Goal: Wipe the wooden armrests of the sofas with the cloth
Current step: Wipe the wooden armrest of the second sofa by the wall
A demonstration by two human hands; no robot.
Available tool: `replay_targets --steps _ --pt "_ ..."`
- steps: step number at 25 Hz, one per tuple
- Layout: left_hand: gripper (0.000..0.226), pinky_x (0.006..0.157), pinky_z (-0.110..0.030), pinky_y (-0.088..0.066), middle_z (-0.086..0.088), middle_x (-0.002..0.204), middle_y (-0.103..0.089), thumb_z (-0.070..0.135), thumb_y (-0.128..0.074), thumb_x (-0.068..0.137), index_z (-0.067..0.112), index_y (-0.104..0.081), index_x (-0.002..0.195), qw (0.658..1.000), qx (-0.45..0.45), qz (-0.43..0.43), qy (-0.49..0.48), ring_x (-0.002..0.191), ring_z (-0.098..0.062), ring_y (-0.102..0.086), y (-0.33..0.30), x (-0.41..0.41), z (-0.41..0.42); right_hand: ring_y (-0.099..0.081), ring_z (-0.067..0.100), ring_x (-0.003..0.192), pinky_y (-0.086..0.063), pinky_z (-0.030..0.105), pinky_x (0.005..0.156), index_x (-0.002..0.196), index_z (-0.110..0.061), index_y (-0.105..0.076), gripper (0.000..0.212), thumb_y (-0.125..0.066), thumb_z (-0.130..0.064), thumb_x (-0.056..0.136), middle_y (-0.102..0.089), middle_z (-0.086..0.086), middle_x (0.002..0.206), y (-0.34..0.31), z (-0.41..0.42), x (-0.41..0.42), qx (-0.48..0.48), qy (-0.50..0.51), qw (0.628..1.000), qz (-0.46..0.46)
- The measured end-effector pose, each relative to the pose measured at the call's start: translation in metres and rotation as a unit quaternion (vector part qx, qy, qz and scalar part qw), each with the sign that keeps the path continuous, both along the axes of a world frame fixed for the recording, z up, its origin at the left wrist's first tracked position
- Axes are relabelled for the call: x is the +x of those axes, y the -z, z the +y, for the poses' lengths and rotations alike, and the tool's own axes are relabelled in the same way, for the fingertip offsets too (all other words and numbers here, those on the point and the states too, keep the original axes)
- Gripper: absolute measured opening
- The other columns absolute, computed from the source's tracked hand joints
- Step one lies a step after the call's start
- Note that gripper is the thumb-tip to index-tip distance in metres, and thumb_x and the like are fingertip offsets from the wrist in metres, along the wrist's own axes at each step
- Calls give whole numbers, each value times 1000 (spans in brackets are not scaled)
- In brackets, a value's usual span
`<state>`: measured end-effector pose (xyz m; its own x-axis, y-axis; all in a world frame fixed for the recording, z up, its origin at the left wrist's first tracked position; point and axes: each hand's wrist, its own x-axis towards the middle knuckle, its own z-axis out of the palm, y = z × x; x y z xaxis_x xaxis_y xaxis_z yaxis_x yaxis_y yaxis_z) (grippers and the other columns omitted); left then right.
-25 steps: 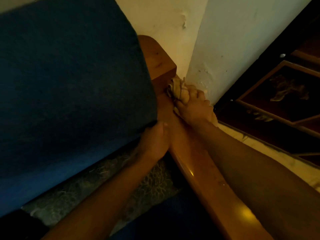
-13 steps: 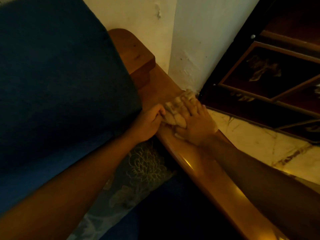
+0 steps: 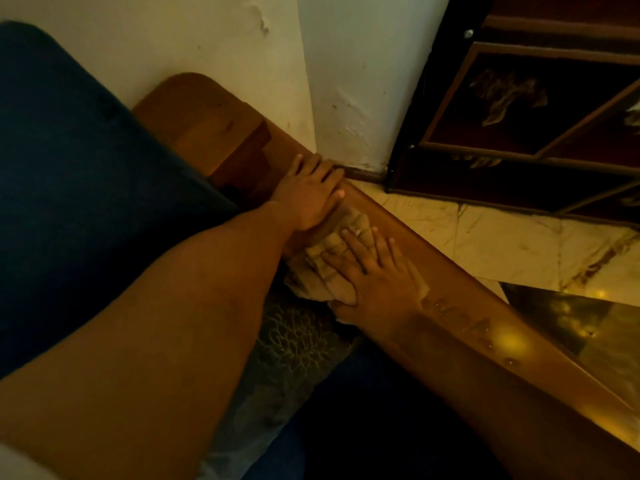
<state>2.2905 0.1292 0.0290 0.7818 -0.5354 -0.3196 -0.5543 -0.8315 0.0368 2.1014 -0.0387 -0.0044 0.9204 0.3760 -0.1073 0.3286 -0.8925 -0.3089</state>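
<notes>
The long glossy wooden armrest (image 3: 460, 282) is a warm orange-brown, dotted with yellow spots of reflected light toward its near end; the squared wooden block (image 3: 207, 123) at its far end is the same brown, with a few darker knots; the crumpled cloth (image 3: 322, 271) is a pale beige with faint stripes or folds; the sofa cushion (image 3: 86, 174) is a plain deep navy blue; the fabric (image 3: 298, 337) along the armrest's inner edge is grey-green with a pale lacy floral pattern; the plaster wall (image 3: 214, 39) is cream-white with small dark marks; the floor tiles (image 3: 502, 233) are pale yellow marble with brownish veins; the cabinet (image 3: 519, 109) is dark red-brown with lighter brown framing.
</notes>
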Motion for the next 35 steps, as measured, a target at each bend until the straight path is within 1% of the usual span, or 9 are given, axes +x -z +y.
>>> replay_targets --steps 4,9,14,17,21,23,28,32,35 --pt "59 123 -57 0 -10 163 -26 52 -21 102 28 -27 156 1000 -7 -9 29 153 -33 -9 17 7 8 6 40 160 2 59 128 163 -44 4 97 -33 -84 83 10 0 175 -8 -11 57 -67 134 986 66" --pt "61 122 -58 -6 -9 155 -40 51 -14 101 24 -42 148 997 -32 -65 8 149 -33 -22 25 2 5 -53 39 134 -41 54 108 159 -33 -30 89 -44 -83 86 -53 10 151 -19 -29 102 71 355 914 184" --pt "55 123 -57 -3 -9 156 -36 51 -27 101 30 -37 150 998 -24 -47 21 149 -33 -18 27 9 8 4 42 160 -1 58 128 165 -37 -8 88 -43 -71 92 -3 7 175 -15 22 18 -46 170 984 33" --pt "49 122 -58 -8 -10 150 -44 47 -21 104 30 -43 145 996 -56 -74 11 146 -34 -25 29 6 6 3 44 159 -5 63 127 165 -42 -13 95 -57 -70 86 -5 6 176 -7 18 -37 -39 33 999 16" --pt "51 122 -59 -4 -11 153 -40 46 -20 104 28 -41 147 997 -55 -45 4 148 -34 -21 23 4 6 4 38 160 -2 59 128 166 -39 -11 93 -35 -79 85 1 4 176 -14 -36 -28 -80 -60 994 32" --pt "49 121 -62 -1 -14 153 -39 43 -26 104 24 -43 146 998 -59 -30 -9 149 -37 -18 20 5 -5 -2 37 161 -6 55 129 166 -36 2 94 -25 -79 87 5 7 175 -20 -55 9 -113 30 990 73" --pt "44 115 -71 0 -18 147 -45 30 -34 103 14 -50 140 996 -91 -5 16 147 -40 -25 18 -1 -14 -60 39 123 -45 49 99 155 -20 -39 82 -41 -74 94 -59 15 144 -27 -48 77 76 381 905 176" --pt "66 123 -55 -13 -19 145 -51 45 -27 93 9 -50 143 975 -59 0 212 138 -37 -42 19 -18 -31 -16 42 158 -19 57 126 166 -33 -9 88 -42 -69 93 -15 11 174 -21 -17 -4 -25 264 963 43" --pt "53 118 -52 -24 -14 143 -54 40 -31 99 11 -50 140 976 -70 -27 203 135 -32 -45 21 -20 -37 -3 45 159 -9 62 127 165 -38 -19 91 -52 -73 87 -9 8 175 -17 -8 -52 -27 140 990 19"
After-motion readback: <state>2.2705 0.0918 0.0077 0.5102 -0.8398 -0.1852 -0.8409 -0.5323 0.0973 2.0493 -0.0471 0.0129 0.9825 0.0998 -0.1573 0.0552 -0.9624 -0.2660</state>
